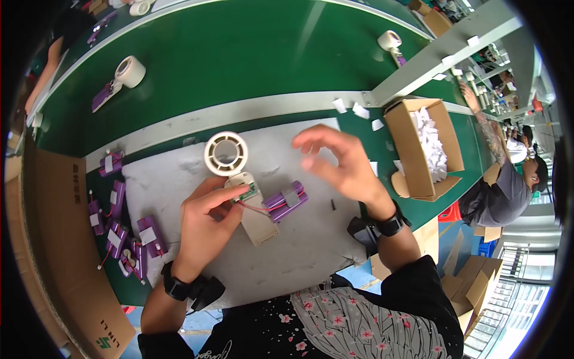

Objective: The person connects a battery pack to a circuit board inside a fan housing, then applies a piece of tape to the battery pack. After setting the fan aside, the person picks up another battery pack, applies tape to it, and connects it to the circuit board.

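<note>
A white handheld fan housing (258,230) lies on the grey mat, with its round ring head (226,154) pointing away from me. In the handle's upper part sits a small green circuit board (246,191). My left hand (206,215) is closed on the handle around the board; its index fingertip touches the board and the thumb is beside it. A purple battery pack (286,202) with a light grey pad lies right of the handle, its red wire running to the board. My right hand (341,164) hovers above the mat, fingers apart, nothing visible in it.
Several purple battery packs (151,236) lie at the left beside a tall cardboard box (78,197). A small dark screw-like piece (333,204) rests on the mat (287,263). Far right stands a carton (412,155) of white paper pieces. Other fans (130,72) lie on the green belt.
</note>
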Demonstrator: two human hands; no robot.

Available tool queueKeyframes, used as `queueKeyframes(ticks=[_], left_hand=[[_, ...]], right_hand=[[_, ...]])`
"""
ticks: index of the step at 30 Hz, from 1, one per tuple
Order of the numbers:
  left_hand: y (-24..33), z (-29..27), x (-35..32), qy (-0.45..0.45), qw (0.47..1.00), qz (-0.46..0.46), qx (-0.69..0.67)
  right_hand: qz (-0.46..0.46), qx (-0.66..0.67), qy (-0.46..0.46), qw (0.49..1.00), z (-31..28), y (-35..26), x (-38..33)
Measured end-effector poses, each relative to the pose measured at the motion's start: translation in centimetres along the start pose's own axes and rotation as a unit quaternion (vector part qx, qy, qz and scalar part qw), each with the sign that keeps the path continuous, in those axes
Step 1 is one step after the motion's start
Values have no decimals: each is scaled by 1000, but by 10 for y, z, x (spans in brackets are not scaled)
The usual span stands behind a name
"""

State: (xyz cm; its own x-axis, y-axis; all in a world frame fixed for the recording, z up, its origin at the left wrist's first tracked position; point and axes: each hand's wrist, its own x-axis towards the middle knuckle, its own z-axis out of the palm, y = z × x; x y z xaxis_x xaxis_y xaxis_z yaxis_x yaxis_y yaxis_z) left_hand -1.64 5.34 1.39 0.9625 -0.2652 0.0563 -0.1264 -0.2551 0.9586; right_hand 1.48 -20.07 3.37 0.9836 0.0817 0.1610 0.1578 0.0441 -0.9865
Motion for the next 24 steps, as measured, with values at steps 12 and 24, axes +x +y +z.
queueKeyframes(ticks=[12, 24], left_hand=[[-4, 0, 4, 4, 999, 34, -1], [2, -5, 7, -18, 991, 83, 103]], right_hand=[[14, -233, -320, 918, 23, -12, -17], [383, 98, -287, 872, 16, -25, -12]])
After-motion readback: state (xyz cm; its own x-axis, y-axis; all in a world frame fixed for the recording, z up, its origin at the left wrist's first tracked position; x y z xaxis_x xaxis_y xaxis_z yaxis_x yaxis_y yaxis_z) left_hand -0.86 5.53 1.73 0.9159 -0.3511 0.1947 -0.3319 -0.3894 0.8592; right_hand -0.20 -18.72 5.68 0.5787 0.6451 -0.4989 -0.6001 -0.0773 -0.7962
